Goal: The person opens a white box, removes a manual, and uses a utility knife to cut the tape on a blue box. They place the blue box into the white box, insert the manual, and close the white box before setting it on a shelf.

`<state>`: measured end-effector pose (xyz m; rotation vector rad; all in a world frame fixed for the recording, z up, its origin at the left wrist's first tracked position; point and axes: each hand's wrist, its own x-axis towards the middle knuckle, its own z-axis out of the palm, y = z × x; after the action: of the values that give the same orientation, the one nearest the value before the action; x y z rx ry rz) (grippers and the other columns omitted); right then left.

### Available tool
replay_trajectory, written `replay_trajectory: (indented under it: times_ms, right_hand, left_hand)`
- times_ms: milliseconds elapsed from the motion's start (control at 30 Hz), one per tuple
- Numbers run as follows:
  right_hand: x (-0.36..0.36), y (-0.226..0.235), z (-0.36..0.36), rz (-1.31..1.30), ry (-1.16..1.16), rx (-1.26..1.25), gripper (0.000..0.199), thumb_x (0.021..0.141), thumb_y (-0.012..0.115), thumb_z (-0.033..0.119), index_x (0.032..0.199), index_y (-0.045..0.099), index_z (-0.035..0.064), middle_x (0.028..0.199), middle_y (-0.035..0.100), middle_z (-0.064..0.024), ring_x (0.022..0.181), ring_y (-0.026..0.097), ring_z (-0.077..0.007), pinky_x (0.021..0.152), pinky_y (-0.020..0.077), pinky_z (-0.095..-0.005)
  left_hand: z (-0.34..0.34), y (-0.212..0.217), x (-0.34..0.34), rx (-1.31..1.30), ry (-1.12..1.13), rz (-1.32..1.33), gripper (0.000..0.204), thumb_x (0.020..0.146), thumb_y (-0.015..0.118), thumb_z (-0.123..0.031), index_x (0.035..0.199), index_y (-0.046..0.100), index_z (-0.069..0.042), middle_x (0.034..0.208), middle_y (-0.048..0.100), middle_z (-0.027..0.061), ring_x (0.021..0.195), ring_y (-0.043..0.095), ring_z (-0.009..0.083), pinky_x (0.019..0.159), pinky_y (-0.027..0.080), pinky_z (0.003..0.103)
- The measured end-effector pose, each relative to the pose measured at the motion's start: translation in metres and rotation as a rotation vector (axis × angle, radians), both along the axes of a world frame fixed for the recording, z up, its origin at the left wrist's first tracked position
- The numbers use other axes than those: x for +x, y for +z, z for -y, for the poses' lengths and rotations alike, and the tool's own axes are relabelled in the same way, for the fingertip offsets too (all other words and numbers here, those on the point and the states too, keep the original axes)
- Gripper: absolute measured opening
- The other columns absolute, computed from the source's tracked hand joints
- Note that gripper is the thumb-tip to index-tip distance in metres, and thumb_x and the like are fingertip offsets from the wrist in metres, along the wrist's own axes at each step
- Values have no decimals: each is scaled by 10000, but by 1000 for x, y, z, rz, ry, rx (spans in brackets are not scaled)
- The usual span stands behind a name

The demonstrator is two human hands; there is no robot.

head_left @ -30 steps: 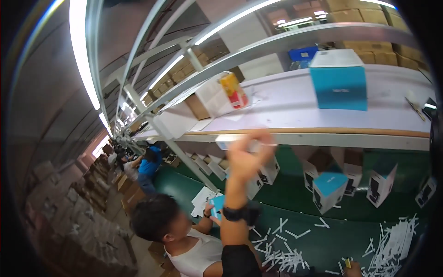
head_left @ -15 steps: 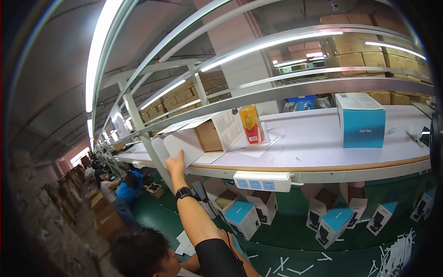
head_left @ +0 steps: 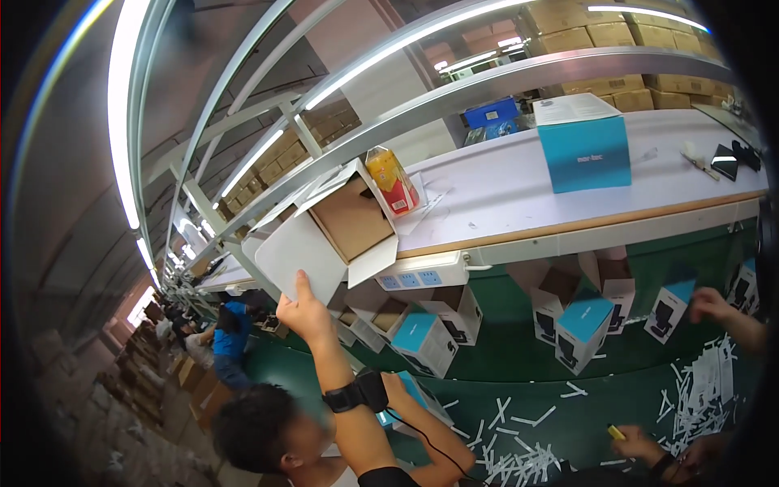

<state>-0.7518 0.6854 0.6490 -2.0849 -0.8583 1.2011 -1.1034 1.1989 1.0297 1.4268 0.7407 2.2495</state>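
Note:
My left hand (head_left: 306,312), its wrist in a black strap with a cable, is closed on a large white flap of an open cardboard box (head_left: 359,221). The box tilts over the front edge of the white shelf, its brown inside facing me. The thumb lies on the flap's near face; the other fingers are mostly hidden behind it. Just behind the box stands a yellow and red drink carton (head_left: 393,183). I cannot see my right hand. At the right, another person's hand (head_left: 710,305) is beside a box; a hand lower down (head_left: 637,446) holds a small yellow tool.
A blue and white box (head_left: 584,150) stands on the shelf. Under it hangs a white power strip (head_left: 423,277). Several boxes line the green belt (head_left: 487,390), where loose white strips (head_left: 519,467) lie. A co-worker's head (head_left: 256,426) is close by my forearm.
The open box has tilted and moved toward the shelf's front edge, with my left hand on its flap. My view has shifted downward. Other people's hands have come into view at the right.

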Motion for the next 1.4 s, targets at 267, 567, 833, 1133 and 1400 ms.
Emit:
replay_trajectory:
  times_ms: [267, 567, 833, 1133, 1400]
  right_hand:
    - [-11, 32, -94, -344, 270, 520, 125, 914, 756, 155, 959, 685, 63, 748, 688, -23, 600, 638, -101, 538, 507, -267]
    - [-87, 278, -252, -1134, 159, 899, 752, 916, 765, 273, 1521, 391, 31, 879, 668, -42, 474, 496, -76, 425, 403, -227]
    - [-90, 257, -158, -597, 391, 1286, 700, 783, 744, 70, 1437, 511, -12, 1114, 682, -54, 849, 622, -85, 767, 511, -247]
    - [-13, 145, 23, -421, 265, 1105, 811, 826, 731, 66, 1542, 363, -32, 1188, 713, -135, 994, 646, -105, 900, 509, -268]
    - [54, 7, 87, 9, 275, 695, 326, 846, 668, 219, 1160, 701, 135, 750, 698, -110, 642, 691, -276, 614, 550, -384]
  left_hand:
    - [120, -17, 14, 19, 1, 36, 209, 966, 689, -81, 1033, 695, 117, 981, 730, 120, 840, 685, 161, 761, 546, 286]
    - [260, -29, 5, 42, 103, -58, 203, 954, 695, -61, 1026, 694, 129, 931, 724, 107, 760, 651, 143, 690, 531, 276]
    - [368, -72, 25, -1, 84, -249, 319, 923, 711, -115, 1131, 658, 121, 1038, 709, 166, 832, 656, 181, 754, 532, 297]
    - [432, -121, 59, -442, -294, -486, 469, 876, 752, -190, 1226, 620, 93, 1162, 682, 186, 978, 658, 207, 899, 520, 338]
    - [338, -209, 191, -620, -564, -1184, 242, 827, 798, -145, 870, 706, 75, 785, 699, 72, 758, 604, 116, 670, 481, 297]
